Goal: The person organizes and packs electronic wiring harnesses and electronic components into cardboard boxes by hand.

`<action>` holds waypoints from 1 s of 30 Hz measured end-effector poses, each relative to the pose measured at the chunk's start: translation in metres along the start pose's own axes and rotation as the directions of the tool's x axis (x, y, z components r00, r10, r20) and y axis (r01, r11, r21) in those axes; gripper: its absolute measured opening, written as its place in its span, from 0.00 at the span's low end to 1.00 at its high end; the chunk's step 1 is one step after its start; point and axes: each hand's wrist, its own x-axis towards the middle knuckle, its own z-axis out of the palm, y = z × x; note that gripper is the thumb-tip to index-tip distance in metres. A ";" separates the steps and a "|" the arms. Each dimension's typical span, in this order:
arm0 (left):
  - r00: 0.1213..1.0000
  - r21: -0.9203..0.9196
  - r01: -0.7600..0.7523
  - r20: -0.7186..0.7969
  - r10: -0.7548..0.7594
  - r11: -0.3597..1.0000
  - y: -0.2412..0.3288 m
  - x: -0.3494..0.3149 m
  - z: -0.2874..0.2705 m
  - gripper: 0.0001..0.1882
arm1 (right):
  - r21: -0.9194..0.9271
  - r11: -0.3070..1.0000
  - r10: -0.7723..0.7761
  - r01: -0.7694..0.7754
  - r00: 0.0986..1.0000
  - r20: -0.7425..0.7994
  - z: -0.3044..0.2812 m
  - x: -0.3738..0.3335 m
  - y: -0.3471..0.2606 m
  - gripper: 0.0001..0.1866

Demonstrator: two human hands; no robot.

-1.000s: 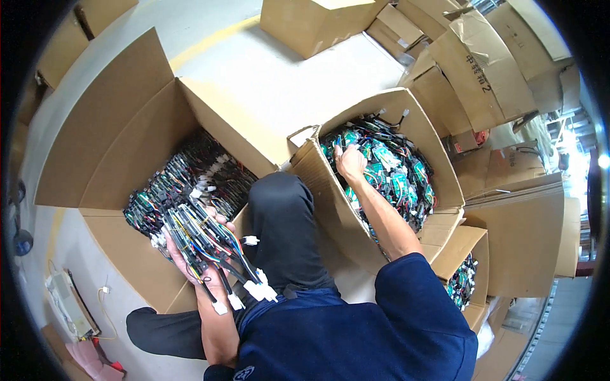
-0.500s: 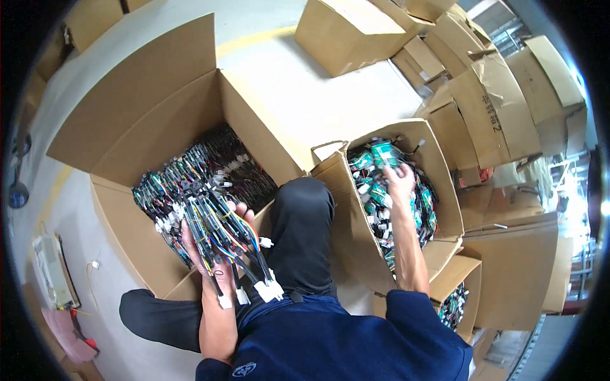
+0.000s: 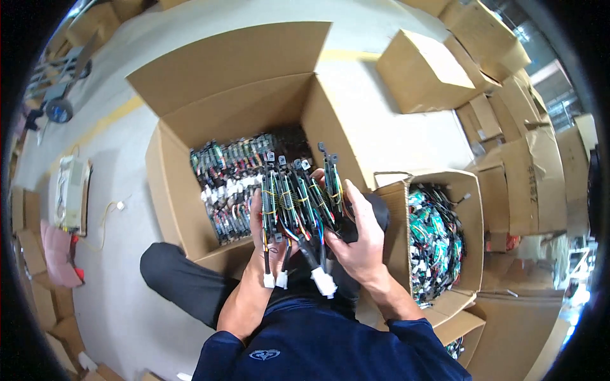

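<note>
Above my lap, a bundle of wire harnesses [image 3: 288,202] is held side by side, each a dark strip with coloured wires and a yellow tie. White plug connectors [image 3: 323,282] hang from their near ends. My left hand [image 3: 259,244] cups the bundle from below and the left, partly hidden by it. Closed along the right side, my right hand [image 3: 363,244] grips the rightmost harness [image 3: 333,190] against the others; its fingertips are largely out of sight. Just beyond my hands, an open carton [image 3: 175,197] contains packed rows of similar harnesses [image 3: 232,190].
To my right, a smaller open carton [image 3: 471,235] holds a jumbled pile of green-and-black wired parts [image 3: 435,247]. Several cartons [image 3: 534,184] are stacked farther right. On the floor at left are a pale boxy device [image 3: 73,193] with a cord, a pink cushion-like thing [image 3: 60,254] and a hand truck [image 3: 60,95].
My right hand has left the jumbled carton and come over to the bundle's right side. The bundle is more upright and between both hands. The view has turned left.
</note>
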 end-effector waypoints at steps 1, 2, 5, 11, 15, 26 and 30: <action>0.999 -0.058 0.026 -0.026 -0.027 0.998 0.010 -0.008 -0.004 0.41 | 0.124 0.992 0.025 -0.038 0.995 0.101 -0.002 0.003 -0.008 0.44; 0.997 -0.118 0.051 -0.049 -0.058 0.992 0.021 -0.017 -0.012 0.41 | 0.239 0.967 0.041 -0.090 0.978 0.203 -0.004 0.008 -0.011 0.43; 0.950 -0.046 -0.006 -0.313 -0.008 0.999 0.029 -0.031 -0.024 0.36 | 0.210 0.978 -0.052 -0.019 0.943 0.329 -0.002 0.017 0.005 0.30; 0.989 -0.117 -0.003 -0.146 -0.015 0.993 0.031 -0.029 -0.035 0.41 | 0.623 0.726 0.254 -0.292 0.955 0.152 0.052 -0.002 0.009 0.21; 0.982 -0.153 0.040 -0.177 -0.067 0.987 0.032 -0.032 -0.016 0.48 | 0.414 0.901 0.102 -0.129 0.991 0.087 0.042 -0.007 0.010 0.29; 0.914 0.024 0.157 -0.383 -0.136 0.987 0.046 -0.041 -0.018 0.30 | 0.615 0.754 0.214 -0.230 0.972 0.100 0.050 -0.027 0.022 0.34; 0.942 0.127 0.175 -0.311 -0.128 0.976 0.053 -0.043 -0.036 0.30 | 0.702 0.607 0.352 -0.374 0.918 0.185 0.053 -0.034 0.018 0.36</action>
